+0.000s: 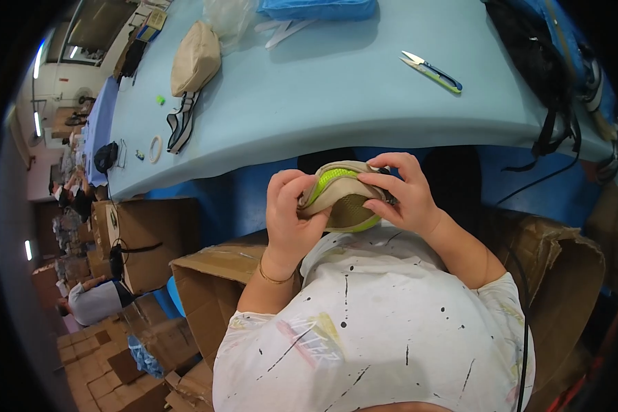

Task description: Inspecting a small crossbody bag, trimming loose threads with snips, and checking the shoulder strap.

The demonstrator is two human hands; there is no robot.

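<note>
Both hands hold a small beige fabric item [343,202] with bright green lining and olive mesh, above my lap near the table edge. My left hand [290,206] grips its left side with bent fingers. My right hand [402,196] pinches the upper and right edges. On the pale blue table [309,103] lie thread snips [432,72] at the right, and a beige pouch [194,58] with a striped strap [183,120] at the left.
Blue fabric [316,8], clear plastic [226,20] and black bags [529,62] lie on the table. Open cardboard boxes [209,295] flank me. Two other people [96,302] [75,189] are at the far left among stacked boxes.
</note>
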